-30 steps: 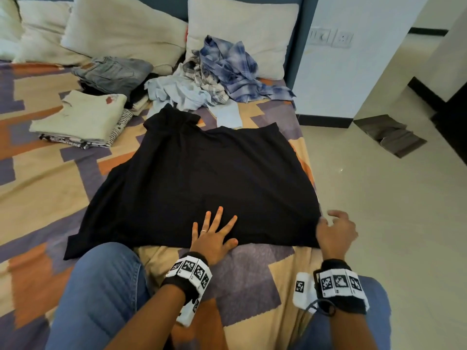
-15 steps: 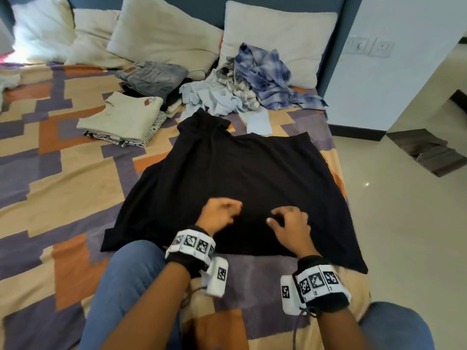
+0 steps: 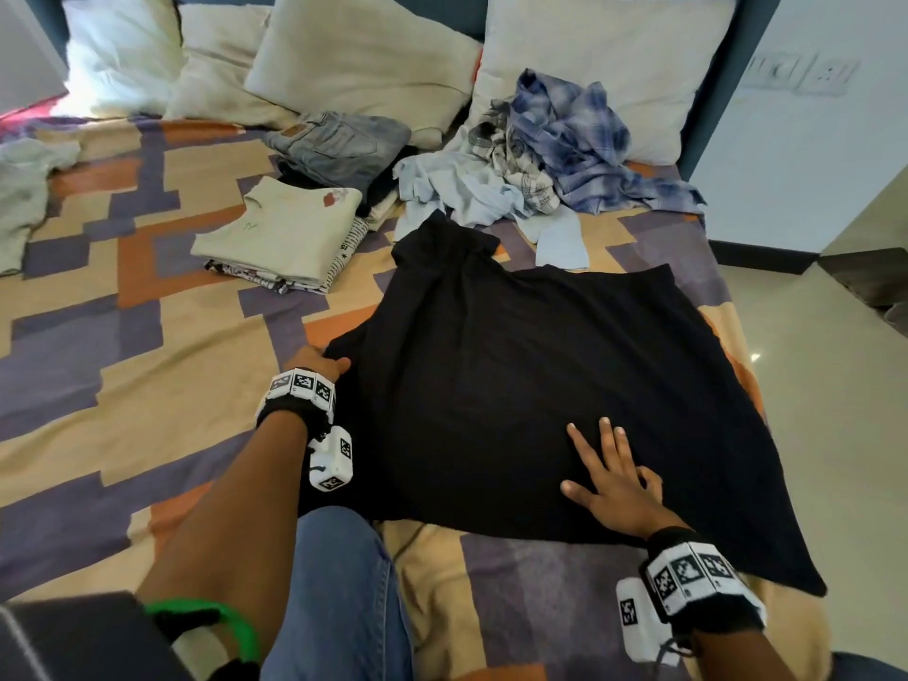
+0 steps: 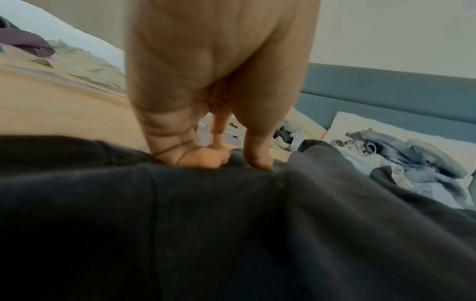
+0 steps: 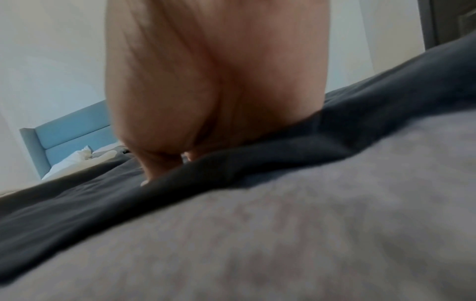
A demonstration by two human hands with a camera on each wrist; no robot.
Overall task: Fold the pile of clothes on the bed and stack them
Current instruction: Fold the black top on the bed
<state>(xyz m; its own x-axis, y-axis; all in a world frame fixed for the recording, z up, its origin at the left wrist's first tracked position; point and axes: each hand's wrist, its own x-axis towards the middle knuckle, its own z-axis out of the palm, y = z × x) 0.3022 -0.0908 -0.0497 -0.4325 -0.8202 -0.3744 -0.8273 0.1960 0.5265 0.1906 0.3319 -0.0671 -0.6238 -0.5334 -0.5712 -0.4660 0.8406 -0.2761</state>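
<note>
Left hand [image 3: 314, 363]: the fingers [image 4: 206, 158] are curling onto the left edge of the black garment [image 3: 516, 385], with the thumb pressing down beside them; the wrist view is blurred, so the pinch is probable rather than certain. Right hand [image 3: 611, 484]: the fingers [image 3: 587, 447] are lying straight and spread apart, pressing flat on the cloth near its front hem, at about 5 o'clock from the garment's middle.

Change: half a second earlier both hands were bunched close together at the middle of the near hem. The left hand is now reaching out to the 9 o'clock edge, while the right is opening and acting as an anchor. Judged from this, smoothing is giving way to the first fold, the left side likely being drawn across toward 3 o'clock.

The black garment is lying spread on the patterned bedcover [image 3: 147, 361], directly before the person. The folded stack [image 3: 280, 238] is sitting at 10 o'clock from it, with folded grey jeans [image 3: 339, 145] farther back at 11 o'clock. The unfolded pile [image 3: 540, 154] of blue and checked shirts is resting at 12 o'clock against a pillow [image 3: 589, 46], so several pieces are awaiting folding.
</note>
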